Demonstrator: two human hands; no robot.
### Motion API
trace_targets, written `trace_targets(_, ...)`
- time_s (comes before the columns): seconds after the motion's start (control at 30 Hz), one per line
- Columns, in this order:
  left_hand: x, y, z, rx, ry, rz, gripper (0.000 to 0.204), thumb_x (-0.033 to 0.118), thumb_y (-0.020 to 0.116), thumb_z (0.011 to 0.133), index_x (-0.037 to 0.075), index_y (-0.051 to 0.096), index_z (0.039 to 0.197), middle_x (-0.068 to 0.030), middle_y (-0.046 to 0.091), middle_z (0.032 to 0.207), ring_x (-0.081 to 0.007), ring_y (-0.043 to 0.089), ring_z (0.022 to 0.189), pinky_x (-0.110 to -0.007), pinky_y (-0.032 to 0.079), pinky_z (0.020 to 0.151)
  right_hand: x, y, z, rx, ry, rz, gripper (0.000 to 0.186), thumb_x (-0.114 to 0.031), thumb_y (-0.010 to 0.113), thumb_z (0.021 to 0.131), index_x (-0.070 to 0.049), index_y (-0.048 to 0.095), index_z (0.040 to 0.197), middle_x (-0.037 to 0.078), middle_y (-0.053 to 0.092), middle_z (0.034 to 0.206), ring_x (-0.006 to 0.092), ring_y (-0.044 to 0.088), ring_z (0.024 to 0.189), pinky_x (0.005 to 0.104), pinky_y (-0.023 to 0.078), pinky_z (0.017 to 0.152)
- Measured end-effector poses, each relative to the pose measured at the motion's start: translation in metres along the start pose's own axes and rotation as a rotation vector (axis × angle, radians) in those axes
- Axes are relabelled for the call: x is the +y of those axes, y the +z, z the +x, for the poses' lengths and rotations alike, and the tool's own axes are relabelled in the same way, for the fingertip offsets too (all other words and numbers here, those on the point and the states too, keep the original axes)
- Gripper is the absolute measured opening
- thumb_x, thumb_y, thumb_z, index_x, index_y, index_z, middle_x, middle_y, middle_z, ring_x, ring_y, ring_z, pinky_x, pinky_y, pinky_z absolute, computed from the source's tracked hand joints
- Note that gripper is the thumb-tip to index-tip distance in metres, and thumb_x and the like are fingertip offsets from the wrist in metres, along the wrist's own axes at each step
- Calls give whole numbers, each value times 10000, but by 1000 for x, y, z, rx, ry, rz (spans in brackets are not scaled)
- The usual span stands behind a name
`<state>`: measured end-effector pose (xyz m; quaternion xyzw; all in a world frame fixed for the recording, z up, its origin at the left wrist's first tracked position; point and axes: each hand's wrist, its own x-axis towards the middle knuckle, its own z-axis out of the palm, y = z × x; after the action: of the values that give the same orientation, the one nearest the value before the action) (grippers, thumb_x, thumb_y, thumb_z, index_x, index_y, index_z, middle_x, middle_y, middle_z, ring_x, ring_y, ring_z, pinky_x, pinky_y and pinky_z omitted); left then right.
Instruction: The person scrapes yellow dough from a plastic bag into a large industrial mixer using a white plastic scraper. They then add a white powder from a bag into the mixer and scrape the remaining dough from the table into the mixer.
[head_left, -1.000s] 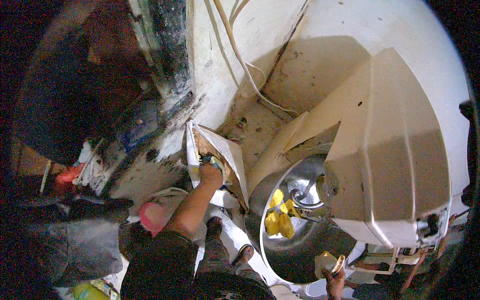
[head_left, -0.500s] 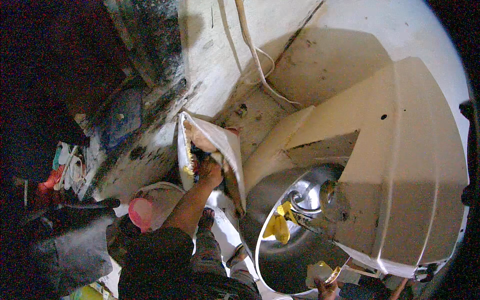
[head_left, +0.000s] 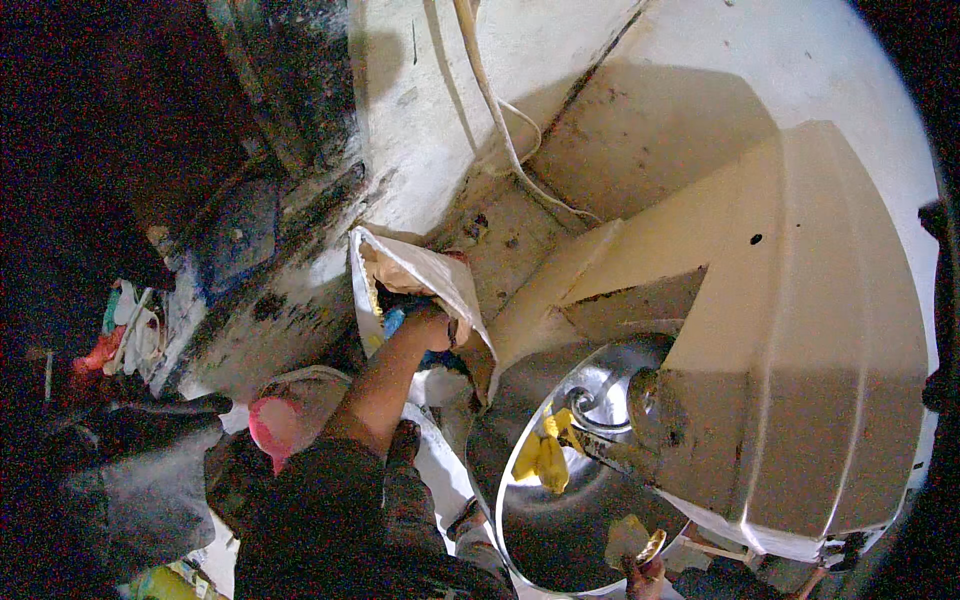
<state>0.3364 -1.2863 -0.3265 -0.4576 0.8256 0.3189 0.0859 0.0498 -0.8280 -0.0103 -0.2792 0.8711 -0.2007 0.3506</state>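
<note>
My left hand (head_left: pixel 436 330) reaches down inside a pale open sack (head_left: pixel 470 290) with a brown paper-like lining. Its fingers are hidden; a blue wrapper-like thing (head_left: pixel 393 321) shows beside it. At the lower right, my right hand (head_left: pixel 645 578) is closed on a pale yellowish, translucent piece with a bright edge, perhaps a packet (head_left: pixel 628 540), by the rim of a metal mixing bowl (head_left: pixel 560 550). In that bowl, yellow soft-looking lumps (head_left: pixel 545 460) lie against the mixer's curved metal hook (head_left: pixel 610 412).
The big cream mixer housing (head_left: pixel 800 350) fills the right side. A pink plastic cup or scoop (head_left: pixel 275 425) stands by my left forearm. A pale cable (head_left: pixel 490 90) hangs along the stained wall. Bags and cloth (head_left: pixel 130 330) lie in the dark far left.
The view has shifted slightly. My left hand has moved a little to the right within the sack, and the blue thing is now plainer. My right hand keeps its hold near the bowl's rim.
</note>
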Motion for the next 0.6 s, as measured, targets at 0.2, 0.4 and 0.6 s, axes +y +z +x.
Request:
trace_targets(0.2, 32, -91, -86, 255, -43, 7, 231, 235, 608, 785, 30, 674, 873, -177, 661, 899, -327, 647, 838, -437, 511, 738, -20, 13, 3, 34, -178, -283, 352, -52, 612, 787, 12, 559, 1129, 113, 609, 1020, 243, 569, 927, 337, 456, 813)
trace_targets(0.4, 131, -82, -243, 306, 133, -787, 276, 275, 580, 901, 19, 655, 831, -113, 643, 692, -183, 610, 638, -344, 462, 567, -55, 63, 22, 5, -101, 431, 442, 24, 635, 680, -30, 613, 1118, 117, 539, 1100, 244, 532, 980, 303, 478, 793)
trace_targets(0.6, 276, -22, -324, 556, 463, -1121, 336, 166, 535, 939, -8, 500, 1224, -161, 606, 1124, -181, 589, 981, -304, 484, 800, -111, 95, 34, 277, -934, -214, 478, -39, 689, 662, -156, 631, 1122, 123, 551, 1078, 298, 551, 898, 378, 494, 715)
